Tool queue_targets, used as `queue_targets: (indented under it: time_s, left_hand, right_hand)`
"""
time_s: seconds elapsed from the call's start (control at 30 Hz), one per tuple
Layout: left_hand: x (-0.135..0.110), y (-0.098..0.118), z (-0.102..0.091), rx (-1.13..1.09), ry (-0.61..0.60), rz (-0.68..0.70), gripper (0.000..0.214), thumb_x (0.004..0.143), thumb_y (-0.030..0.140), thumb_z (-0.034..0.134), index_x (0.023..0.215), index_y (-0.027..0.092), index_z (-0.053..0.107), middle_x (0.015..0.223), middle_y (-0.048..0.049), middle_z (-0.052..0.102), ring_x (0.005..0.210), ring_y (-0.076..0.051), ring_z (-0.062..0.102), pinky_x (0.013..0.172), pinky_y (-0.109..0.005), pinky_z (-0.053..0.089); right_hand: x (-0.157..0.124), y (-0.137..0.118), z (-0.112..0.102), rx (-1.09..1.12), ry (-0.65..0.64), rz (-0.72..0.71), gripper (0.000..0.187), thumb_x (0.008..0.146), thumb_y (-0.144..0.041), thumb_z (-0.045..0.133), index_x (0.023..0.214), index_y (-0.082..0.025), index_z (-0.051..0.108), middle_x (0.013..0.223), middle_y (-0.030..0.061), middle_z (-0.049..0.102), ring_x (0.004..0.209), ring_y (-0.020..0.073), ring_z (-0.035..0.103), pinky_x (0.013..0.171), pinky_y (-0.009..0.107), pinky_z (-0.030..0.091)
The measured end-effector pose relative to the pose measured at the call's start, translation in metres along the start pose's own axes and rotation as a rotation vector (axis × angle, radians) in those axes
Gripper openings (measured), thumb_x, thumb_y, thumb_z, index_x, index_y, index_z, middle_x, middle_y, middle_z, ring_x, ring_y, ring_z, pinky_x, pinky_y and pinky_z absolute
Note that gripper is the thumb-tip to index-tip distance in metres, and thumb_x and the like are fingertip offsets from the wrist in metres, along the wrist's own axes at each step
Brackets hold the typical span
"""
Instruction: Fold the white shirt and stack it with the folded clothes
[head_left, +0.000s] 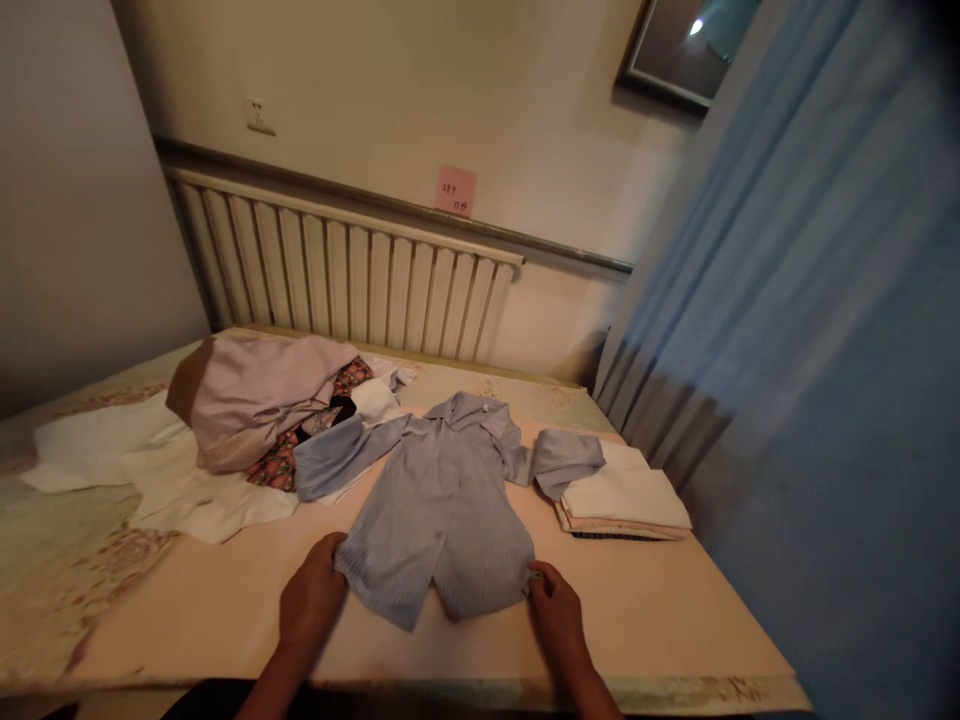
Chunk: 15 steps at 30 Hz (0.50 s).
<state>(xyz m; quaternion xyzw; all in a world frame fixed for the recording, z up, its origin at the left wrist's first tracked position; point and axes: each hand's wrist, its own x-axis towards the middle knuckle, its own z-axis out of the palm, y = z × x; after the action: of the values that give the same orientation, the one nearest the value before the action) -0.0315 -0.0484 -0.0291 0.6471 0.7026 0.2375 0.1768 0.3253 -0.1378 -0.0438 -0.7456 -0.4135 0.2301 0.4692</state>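
A blue-grey striped button-up shirt (pixel 457 500) lies front up on the pink cloth (pixel 225 610), its collar pointing away from me. Its left-side sleeve reaches onto the heap of clothes, and the right-side sleeve rests partly on a folded stack. My left hand (pixel 313 590) is closed on the shirt's lower left hem corner. At the lower right corner, my right hand (pixel 555 605) pinches the hem between thumb and fingers. The hem is spread between both hands, with a gap at the front opening.
A heap of clothes (pixel 262 395) with white garments (pixel 217 500) lies at the left. Folded clothes (pixel 630 490) are stacked at the right, beside a blue curtain (pixel 795 400). Behind the table stand a radiator (pixel 352 270) and a wall with a pink note (pixel 455 191).
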Motion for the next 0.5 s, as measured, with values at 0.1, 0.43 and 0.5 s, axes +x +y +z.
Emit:
queue_targets:
  time_s: [0.1, 0.43, 0.5]
  left_hand:
    - [-0.001, -0.001, -0.004, -0.032, -0.019, -0.002, 0.033, 0.082, 0.022, 0.042, 0.112, 0.024, 0.056, 0.116, -0.0036, 0.066, 0.101, -0.02, 0.063, 0.078, -0.026, 0.043]
    - [-0.037, -0.022, -0.017, -0.069, -0.1, -0.077, 0.036, 0.074, 0.018, 0.045, 0.108, 0.025, 0.056, 0.107, -0.0035, 0.07, 0.097, -0.022, 0.066, 0.081, -0.028, 0.046]
    - [-0.05, -0.025, -0.012, -0.089, -0.135, -0.062, 0.041, 0.07, 0.012, 0.044, 0.108, 0.025, 0.055, 0.106, -0.0025, 0.071, 0.099, -0.02, 0.066, 0.084, -0.027, 0.046]
  right_hand:
    - [0.005, -0.004, -0.006, -0.019, 0.027, 0.016, 0.026, 0.064, -0.034, 0.047, 0.075, -0.023, 0.068, 0.063, -0.0002, 0.065, 0.063, 0.021, 0.057, 0.062, 0.029, 0.04]
    - [0.022, 0.009, -0.068, -0.108, 0.126, 0.051, 0.027, 0.06, -0.042, 0.044, 0.071, -0.025, 0.063, 0.067, 0.0004, 0.066, 0.069, 0.0239, 0.058, 0.065, 0.03, 0.04]
    - [0.021, 0.015, -0.076, -0.118, 0.134, 0.04, 0.027, 0.061, -0.043, 0.044, 0.07, -0.025, 0.062, 0.069, 0.0011, 0.067, 0.071, 0.0247, 0.059, 0.067, 0.031, 0.04]
